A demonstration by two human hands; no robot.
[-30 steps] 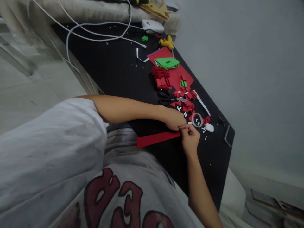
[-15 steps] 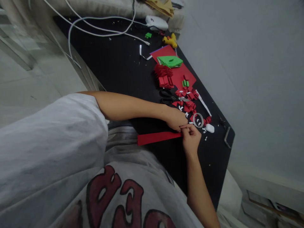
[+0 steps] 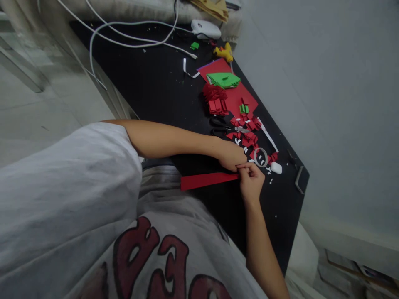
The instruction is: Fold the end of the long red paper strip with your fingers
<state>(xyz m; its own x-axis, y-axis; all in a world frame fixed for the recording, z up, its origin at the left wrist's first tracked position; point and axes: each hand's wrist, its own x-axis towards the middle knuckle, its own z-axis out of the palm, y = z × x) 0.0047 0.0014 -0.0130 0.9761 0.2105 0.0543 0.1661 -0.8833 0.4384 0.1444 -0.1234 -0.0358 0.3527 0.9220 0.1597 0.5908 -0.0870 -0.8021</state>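
A long red paper strip (image 3: 207, 181) reaches from the shirt front across the desk's near edge to my two hands, which meet at its right end. My right hand (image 3: 252, 180) pinches that end between thumb and fingers. Curled closed against it, my left hand (image 3: 232, 156) grips the same end, its fingertips mostly hidden. Just beyond the hands lie a clear tape roll (image 3: 260, 157), folded red paper pieces (image 3: 249, 139) and small white scraps. Black-handled scissors (image 3: 218, 132) rest beyond my left wrist.
On the black desk (image 3: 149, 79) are green folded paper (image 3: 223, 79), a red sheet (image 3: 238, 97), a stack of red folded pieces (image 3: 216, 101), a yellow glue gun (image 3: 223, 52), white cables and a power strip (image 3: 205, 29). A white case (image 3: 276, 167) and phone (image 3: 301, 180) lie right.
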